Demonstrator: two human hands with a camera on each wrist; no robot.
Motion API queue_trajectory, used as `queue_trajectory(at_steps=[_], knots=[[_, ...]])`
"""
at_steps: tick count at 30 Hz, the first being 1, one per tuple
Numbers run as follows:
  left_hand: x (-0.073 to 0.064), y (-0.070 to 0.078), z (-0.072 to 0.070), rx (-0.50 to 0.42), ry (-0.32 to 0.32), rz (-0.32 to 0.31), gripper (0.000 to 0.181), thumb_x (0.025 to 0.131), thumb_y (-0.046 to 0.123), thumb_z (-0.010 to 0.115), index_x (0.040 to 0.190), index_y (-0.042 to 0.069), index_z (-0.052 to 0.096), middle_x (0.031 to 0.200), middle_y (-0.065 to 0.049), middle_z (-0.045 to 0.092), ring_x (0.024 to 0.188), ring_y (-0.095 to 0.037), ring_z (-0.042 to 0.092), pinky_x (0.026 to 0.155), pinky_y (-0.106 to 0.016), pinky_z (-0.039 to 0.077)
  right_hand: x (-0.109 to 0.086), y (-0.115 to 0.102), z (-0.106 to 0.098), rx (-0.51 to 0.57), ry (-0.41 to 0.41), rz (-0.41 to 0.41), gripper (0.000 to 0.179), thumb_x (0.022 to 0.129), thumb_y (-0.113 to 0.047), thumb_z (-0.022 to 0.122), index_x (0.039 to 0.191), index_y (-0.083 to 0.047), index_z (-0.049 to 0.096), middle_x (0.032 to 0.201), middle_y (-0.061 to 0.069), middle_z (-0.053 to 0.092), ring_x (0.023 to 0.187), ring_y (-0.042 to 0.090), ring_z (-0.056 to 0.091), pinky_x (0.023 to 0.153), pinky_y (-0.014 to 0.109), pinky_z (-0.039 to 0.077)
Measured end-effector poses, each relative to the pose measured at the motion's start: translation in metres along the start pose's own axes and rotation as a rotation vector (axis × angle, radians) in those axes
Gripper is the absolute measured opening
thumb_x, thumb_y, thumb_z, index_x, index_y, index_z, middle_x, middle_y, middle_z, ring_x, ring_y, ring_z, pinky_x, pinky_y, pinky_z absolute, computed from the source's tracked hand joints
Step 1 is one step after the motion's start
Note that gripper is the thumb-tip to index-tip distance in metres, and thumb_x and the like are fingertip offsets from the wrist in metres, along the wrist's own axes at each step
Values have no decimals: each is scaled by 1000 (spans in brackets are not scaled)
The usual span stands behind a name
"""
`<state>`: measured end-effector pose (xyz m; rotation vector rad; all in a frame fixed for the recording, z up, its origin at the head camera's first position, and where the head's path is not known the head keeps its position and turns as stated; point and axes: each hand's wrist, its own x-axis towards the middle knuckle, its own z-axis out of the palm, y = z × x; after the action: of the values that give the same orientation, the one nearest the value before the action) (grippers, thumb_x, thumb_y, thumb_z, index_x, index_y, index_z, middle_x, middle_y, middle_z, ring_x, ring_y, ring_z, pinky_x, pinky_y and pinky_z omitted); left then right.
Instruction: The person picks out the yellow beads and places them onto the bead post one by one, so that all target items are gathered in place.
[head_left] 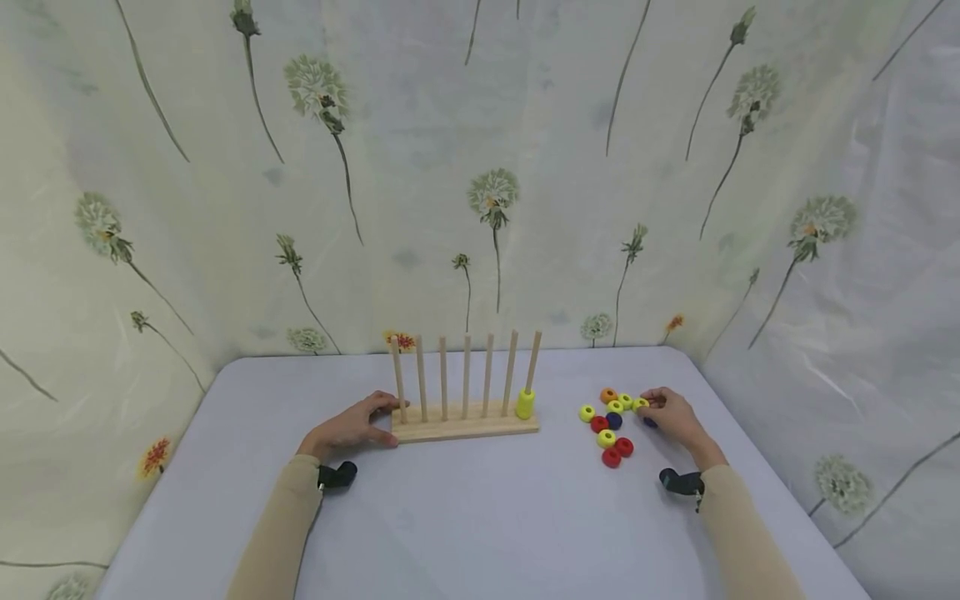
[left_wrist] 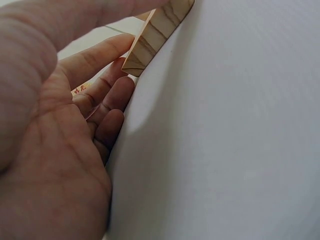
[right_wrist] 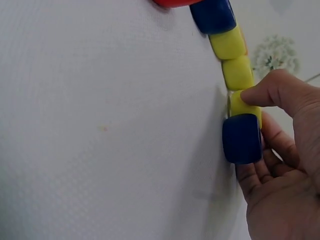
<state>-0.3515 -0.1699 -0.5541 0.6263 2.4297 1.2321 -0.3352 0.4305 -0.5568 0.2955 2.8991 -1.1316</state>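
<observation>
A wooden peg stand [head_left: 465, 429] with several upright pegs stands at mid-table, its rightmost peg carrying stacked yellow beads [head_left: 526, 405]. My left hand [head_left: 352, 427] holds the stand's left end, thumb at the front and fingers behind; the left wrist view shows the end of the base [left_wrist: 155, 37] between them. Over at the loose beads, my right hand [head_left: 675, 418] pinches a yellow bead [right_wrist: 244, 106] between thumb and fingers, low at the tabletop. A dark blue bead [right_wrist: 242, 140] sits right beside it, near the palm.
Loose beads lie grouped right of the stand: an orange bead [head_left: 608, 395], red beads [head_left: 612, 457], yellow ones [head_left: 587, 413] and another dark blue bead [head_left: 614, 421]. The white table [head_left: 480, 517] meets a dandelion-patterned curtain [head_left: 420, 208] behind.
</observation>
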Motion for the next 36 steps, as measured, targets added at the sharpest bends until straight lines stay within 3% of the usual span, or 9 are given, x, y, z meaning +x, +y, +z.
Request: queue_trajectory(at_steps=[7,13,17,21,23,26,30,33,36], knots=[[1,0,1,-12,-1,-11,74,69,34,87,134,21,55,137,-3,44,132,-27,38,112,-54,25,-4,-3,-3,57,12,8,44,92,-21,58,127,5,48,120,23,52,107,34,51,72,22,43],[0,1,2,-13,2,-7,75,68,34,87,134,19,55,136,-3,44,133,-28,38,112,-54,25,-8,-4,-7,118,68,-39,47,93,-27,59,126,6,49,119,23,51,106,32,50,76,30,46],[0,1,1,-12,-1,-11,76,69,35,87,135,17,54,137,-4,44,133,-28,37,112,-53,26,11,12,-2,129,115,-97,52,93,-41,60,124,-1,52,118,17,54,102,26,51,77,30,47],[1,0,0,-4,-5,-6,77,69,34,87,136,15,54,136,-6,43,132,-29,38,112,-53,26,40,32,7,121,139,-130,56,90,-54,58,126,-11,53,121,10,55,106,23,52,89,36,49],[1,-1,0,-4,-7,-2,77,69,35,87,136,15,54,136,-6,43,132,-29,38,112,-53,26,48,30,10,136,128,-153,57,90,-57,56,127,-14,52,123,8,55,109,22,52,94,41,48],[1,-2,0,-4,-8,3,78,69,36,87,136,15,53,137,-5,43,132,-28,38,112,-52,26,48,14,8,228,79,-228,49,92,-50,59,127,-16,54,122,5,57,109,19,54,96,38,48],[1,-3,0,3,-7,17,78,70,36,86,137,14,52,138,-7,43,132,-29,38,111,-53,28,12,-49,-7,294,15,-313,44,93,-40,62,126,-11,55,120,8,58,109,21,54,96,33,48],[1,-2,0,3,-6,18,78,71,35,85,137,13,51,139,-7,42,133,-30,37,112,-54,27,-20,-102,-17,285,5,-348,47,93,-41,62,124,-7,54,120,10,57,111,22,54,96,31,49],[0,-1,0,-3,-6,13,77,72,34,85,137,12,51,140,-8,42,134,-30,36,112,-54,26,-34,-137,-22,311,-24,-387,45,93,-38,62,124,-6,53,121,10,55,112,18,54,92,21,49]])
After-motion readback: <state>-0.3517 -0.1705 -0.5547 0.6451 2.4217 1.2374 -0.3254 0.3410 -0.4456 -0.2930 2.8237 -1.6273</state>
